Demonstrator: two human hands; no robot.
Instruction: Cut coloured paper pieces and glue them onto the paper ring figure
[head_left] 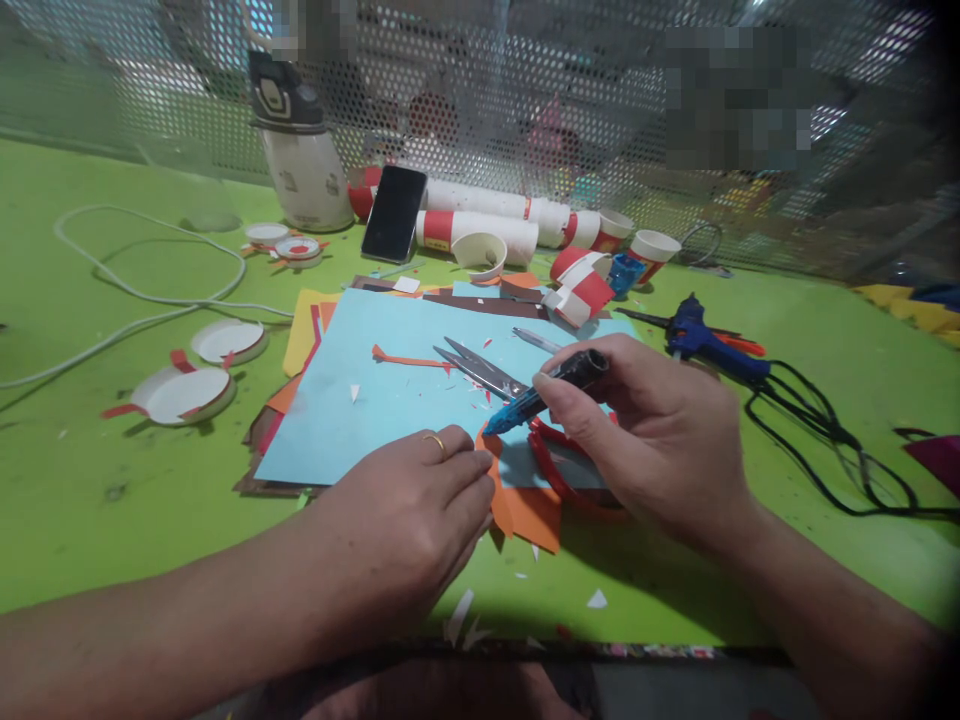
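Note:
My right hand (667, 440) grips a black marker (574, 372) with a blue tip end, slanted down to the left. Its tip meets the upper end of a cut orange paper piece (504, 500). My left hand (420, 505), fingers bent together and a ring on one, presses that piece from the left; its fingertips are partly hidden. Under the marker lie scissors (480, 368) with red handles, blades pointing up-left, on a light blue paper sheet (322, 430). A thin orange paper strip (411, 359) and small scraps lie on the sheet too.
Paper-cup bottoms (180, 395) sit at left near a white cable (150, 310). At the back are a bottle (307, 175), a phone (395, 213), stacked paper cups (476, 235) and a cut red-white cup (581, 288). A blue glue gun (709, 345) with black cord lies right.

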